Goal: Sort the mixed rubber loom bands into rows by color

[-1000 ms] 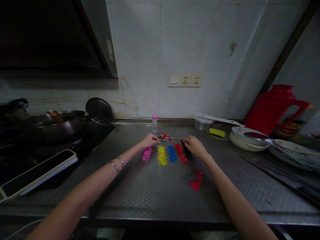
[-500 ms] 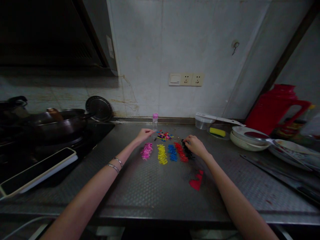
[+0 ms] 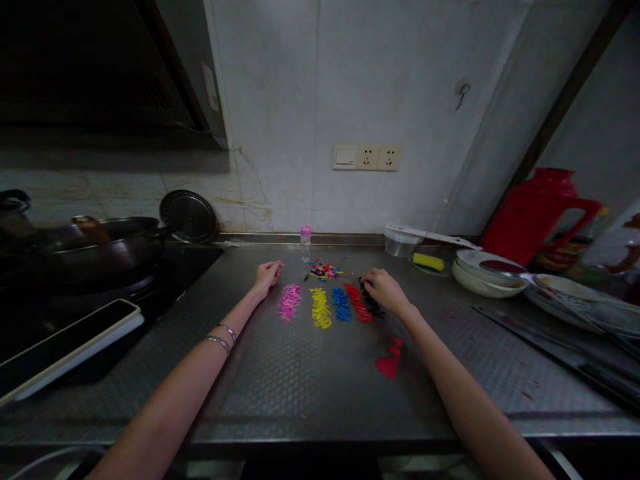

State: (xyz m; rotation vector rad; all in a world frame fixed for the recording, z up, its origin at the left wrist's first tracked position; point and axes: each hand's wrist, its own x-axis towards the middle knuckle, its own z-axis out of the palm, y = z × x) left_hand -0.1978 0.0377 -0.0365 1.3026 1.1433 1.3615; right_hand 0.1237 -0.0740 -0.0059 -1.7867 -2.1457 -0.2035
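My left hand [image 3: 269, 277] is above the counter, left of the pink pile, its fingers curled together; anything in them is too small to make out. With fingers pinched together, my right hand [image 3: 384, 288] is at the upper end of the black pile [image 3: 373, 304], hiding part of it. Small thin pieces lie sorted by colour in a row: pink [image 3: 289, 302], yellow [image 3: 321, 308], blue [image 3: 341, 305], red [image 3: 358, 303] and black. Behind them is a mixed-colour heap [image 3: 326, 270], near a clear bottle with a pink cap [image 3: 306, 233].
A red torn-looking piece [image 3: 389, 360] lies on the metal counter [image 3: 300, 387]. To the right are a plastic scoop [image 3: 399, 243], a yellow sponge [image 3: 428, 261], stacked bowls [image 3: 483, 287] and a red jug [image 3: 533, 217]. A pan [image 3: 105, 253] and phone-like slab [image 3: 75, 347] are left.
My left hand has drawn back left from beside the mixed heap, and its fingers have curled in. My right hand stays at the black pile. The whole view has shifted slightly.
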